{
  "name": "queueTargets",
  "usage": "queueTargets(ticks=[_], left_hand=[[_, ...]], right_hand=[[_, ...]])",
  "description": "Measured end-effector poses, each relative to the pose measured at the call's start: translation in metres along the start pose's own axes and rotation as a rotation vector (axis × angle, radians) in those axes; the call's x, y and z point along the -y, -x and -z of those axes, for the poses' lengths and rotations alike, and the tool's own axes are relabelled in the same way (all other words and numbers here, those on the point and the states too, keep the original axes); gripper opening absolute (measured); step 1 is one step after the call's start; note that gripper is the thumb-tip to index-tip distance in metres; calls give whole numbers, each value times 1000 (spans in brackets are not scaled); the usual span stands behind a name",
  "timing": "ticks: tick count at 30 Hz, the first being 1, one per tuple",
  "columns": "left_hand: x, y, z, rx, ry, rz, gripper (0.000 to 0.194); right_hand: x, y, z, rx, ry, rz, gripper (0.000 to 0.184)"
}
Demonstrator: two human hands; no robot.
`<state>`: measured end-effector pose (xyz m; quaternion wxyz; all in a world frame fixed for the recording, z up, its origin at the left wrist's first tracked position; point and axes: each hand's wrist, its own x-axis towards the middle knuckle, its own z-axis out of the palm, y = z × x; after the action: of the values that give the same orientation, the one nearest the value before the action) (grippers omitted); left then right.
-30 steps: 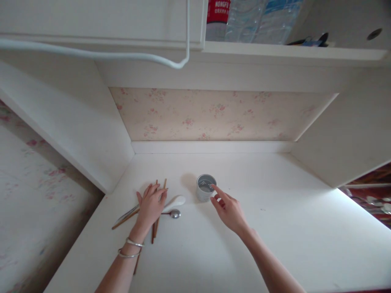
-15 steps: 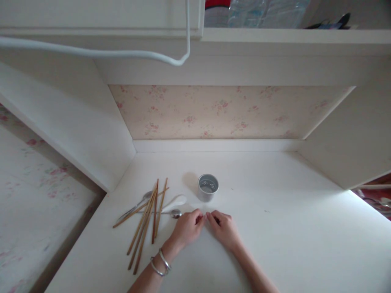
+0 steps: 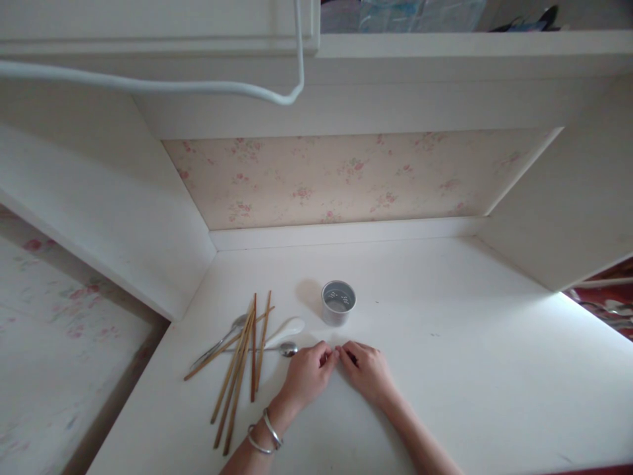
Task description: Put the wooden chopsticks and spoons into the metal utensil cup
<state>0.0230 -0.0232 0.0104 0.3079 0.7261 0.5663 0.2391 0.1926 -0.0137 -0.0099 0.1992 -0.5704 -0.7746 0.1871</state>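
My left hand (image 3: 309, 373) and right hand (image 3: 368, 373) rest on the counter (image 3: 445, 376), fingers curled in, tips meeting; I see nothing in either, though their undersides are hidden. The metal cup (image 3: 338, 310) stands upright just beyond them, open end up, about equally near both. The chopsticks (image 3: 254, 346) lie to my left, nearer the left hand, most with long axes running away from me, one slanting more sharply. A steel spoon (image 3: 288, 349) points its bowl at my left knuckles; a white spoon (image 3: 293, 326) lies behind it.
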Motion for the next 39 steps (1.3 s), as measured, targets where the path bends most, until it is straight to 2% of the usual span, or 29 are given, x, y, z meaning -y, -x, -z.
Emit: queueTargets(ticks=[15,18,21,23,24,26,29,33,39], left_hand=[[-1,1,-1,-4,66,7,36],[-10,5,15,0,159,28,38],[-12,15,53,-51,142,69,40],[-2,25,84,-117,53,147,39],[7,30,99,-165,-7,205,40],[29,40,125,-186,-143,307,39],[66,55,146,-186,-389,472,37],[97,68,146,-68,-485,532,35],[105,66,133,-18,-427,533,34]], right_hand=[[2,2,1,-18,20,24,33],[2,2,2,-26,18,29,35],[2,4,4,-27,22,41,38],[2,4,4,-21,29,51,39],[2,4,5,-18,31,56,39],[1,4,5,-14,33,62,39],[0,3,4,-6,31,63,39],[0,3,5,4,19,48,40],[-2,2,4,-5,10,60,40]])
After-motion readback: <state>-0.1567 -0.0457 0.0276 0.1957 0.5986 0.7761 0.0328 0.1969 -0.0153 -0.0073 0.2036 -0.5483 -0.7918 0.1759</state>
